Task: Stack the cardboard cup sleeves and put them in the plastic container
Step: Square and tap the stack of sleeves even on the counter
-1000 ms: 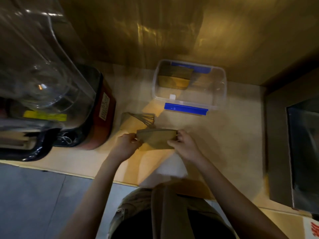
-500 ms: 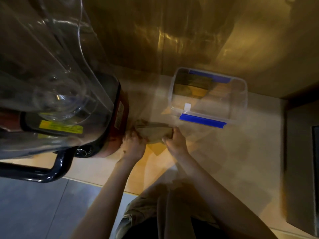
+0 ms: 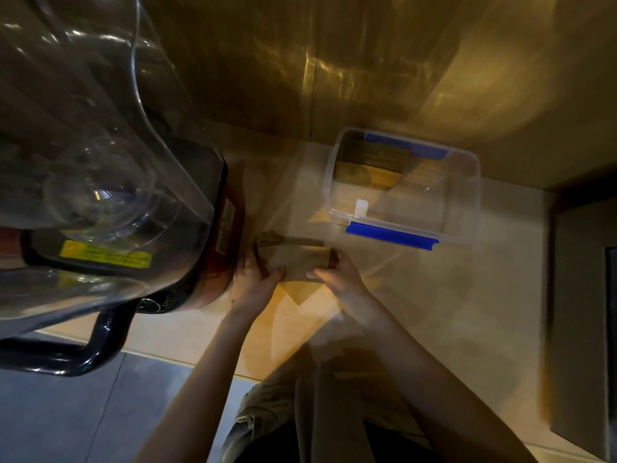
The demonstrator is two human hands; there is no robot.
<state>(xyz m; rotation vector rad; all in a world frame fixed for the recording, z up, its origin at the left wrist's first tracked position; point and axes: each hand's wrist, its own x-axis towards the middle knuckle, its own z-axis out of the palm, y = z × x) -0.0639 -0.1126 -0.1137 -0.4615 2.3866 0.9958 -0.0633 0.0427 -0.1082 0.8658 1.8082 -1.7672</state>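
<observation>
Sleeves: flat brown bundle [image 3: 295,262] pinched at both ends, held just above the tabletop [image 3: 417,312], beside the blender base [image 3: 220,228].
Left hand: [image 3: 253,284] fingers clamped on the bundle's left end.
Right hand: [image 3: 337,274] fingers gripping the right end, squaring the stack.
Container: [image 3: 467,202] open, near, up ahead; some sleeves [image 3: 370,163] already lying inside at the back.
Progress: partway by the looks; this bundle not yet in.
</observation>
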